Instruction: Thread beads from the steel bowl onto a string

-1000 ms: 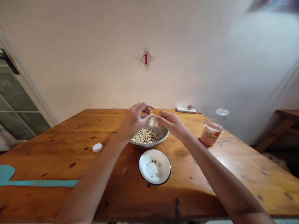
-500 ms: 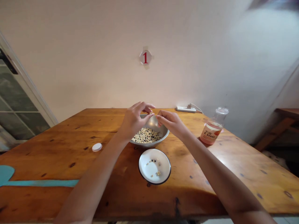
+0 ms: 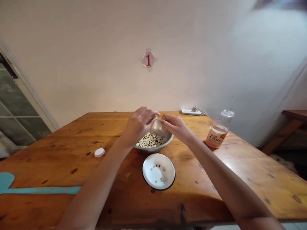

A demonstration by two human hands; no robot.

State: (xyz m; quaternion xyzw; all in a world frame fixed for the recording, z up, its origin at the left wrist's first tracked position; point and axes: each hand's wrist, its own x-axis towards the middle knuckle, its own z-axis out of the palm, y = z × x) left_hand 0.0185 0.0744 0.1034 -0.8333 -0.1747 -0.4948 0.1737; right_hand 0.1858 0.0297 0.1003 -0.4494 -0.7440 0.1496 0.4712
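My left hand (image 3: 142, 123) is above the left side of a metal bowl (image 3: 169, 138), fingers bent towards the thumb. Small pale beans show at its fingertips, partly covered by the fingers. Close by on the right, my right hand (image 3: 176, 126) is closed in a pinch over the bowl's far right side; whatever it may hold is hidden. Many cream and black beans (image 3: 150, 140) cover the bowl's bottom. In front stands a white dish with a dark rim (image 3: 146, 179), with several pale and dark beans scattered inside.
A bottle with pink liquid (image 3: 217, 135) stands right on the wooden table (image 3: 192, 204). At left lie a white cap (image 3: 99, 152) and a turquoise flat strip (image 3: 45, 190) with a rounded end. A power strip (image 3: 190, 112) lies by the wall.
My left hand has turned slightly, its fingers now lower over the thumb and covering more of the beans. My right hand stays almost in place.
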